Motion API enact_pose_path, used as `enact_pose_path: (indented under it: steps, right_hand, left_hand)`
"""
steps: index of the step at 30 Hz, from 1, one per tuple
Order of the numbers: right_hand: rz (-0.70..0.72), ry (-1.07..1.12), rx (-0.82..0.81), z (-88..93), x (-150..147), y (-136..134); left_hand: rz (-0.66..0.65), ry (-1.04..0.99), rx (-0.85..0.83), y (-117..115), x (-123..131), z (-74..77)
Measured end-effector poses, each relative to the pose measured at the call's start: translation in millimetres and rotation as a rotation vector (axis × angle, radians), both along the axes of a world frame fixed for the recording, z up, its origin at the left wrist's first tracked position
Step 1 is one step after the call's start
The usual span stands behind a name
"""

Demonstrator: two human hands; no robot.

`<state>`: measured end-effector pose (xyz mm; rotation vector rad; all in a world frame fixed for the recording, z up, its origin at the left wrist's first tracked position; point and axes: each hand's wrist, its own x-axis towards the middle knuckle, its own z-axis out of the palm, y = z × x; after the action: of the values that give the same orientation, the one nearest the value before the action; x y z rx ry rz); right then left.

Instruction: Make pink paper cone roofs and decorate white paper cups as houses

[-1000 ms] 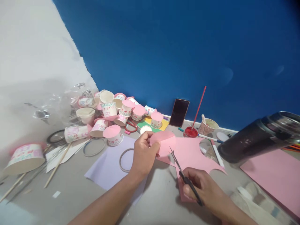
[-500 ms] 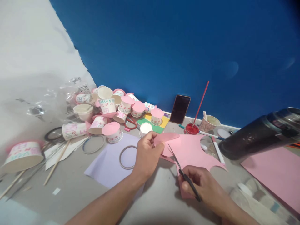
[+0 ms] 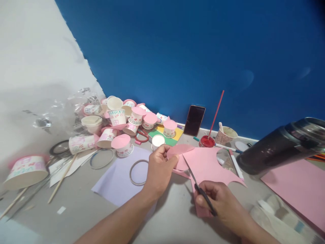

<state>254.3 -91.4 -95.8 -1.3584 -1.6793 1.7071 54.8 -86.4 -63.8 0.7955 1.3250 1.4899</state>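
My left hand [image 3: 161, 167] pinches a piece of pink paper [image 3: 181, 149] between thumb and fingers, with a rounded flap standing up from it. Closed around the black handles of a pair of scissors [image 3: 201, 193] is my right hand [image 3: 217, 200]. The scissor blades point up and left, lying close against the pink paper near my left thumb. Behind the blades spreads a larger pink sheet [image 3: 208, 166] with curved bites cut from its edge. Whether it joins the piece in my left hand, I cannot tell.
Decorated paper cups [image 3: 116, 117] with pink paper pieces crowd the left back. A lilac sheet [image 3: 114, 179] bears a grey ring [image 3: 130, 173]. A phone [image 3: 194, 120] leans on the blue wall. Red paint [image 3: 207, 141] holds a stick; a dark flask [image 3: 274, 149] lies at right.
The scissor blades look nearer together than before, and a small edge of paper now lifts beside them. Both hands stay almost in place; the view has shifted slightly.
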Motion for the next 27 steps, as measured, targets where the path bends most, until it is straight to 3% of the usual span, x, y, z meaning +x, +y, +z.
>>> enact_pose_path:
  steps: [17,27]
  right_hand:
    - [-0.037,-0.02,-0.09,11.7,-7.0,-1.6]
    - [-0.034,-0.009,-0.074,4.6,-4.5,-3.1]
  left_hand:
    - [-0.018,-0.077,0.015,-0.7,-1.8,1.8]
    - [-0.074,-0.202,0.015,0.8,-3.8,1.2]
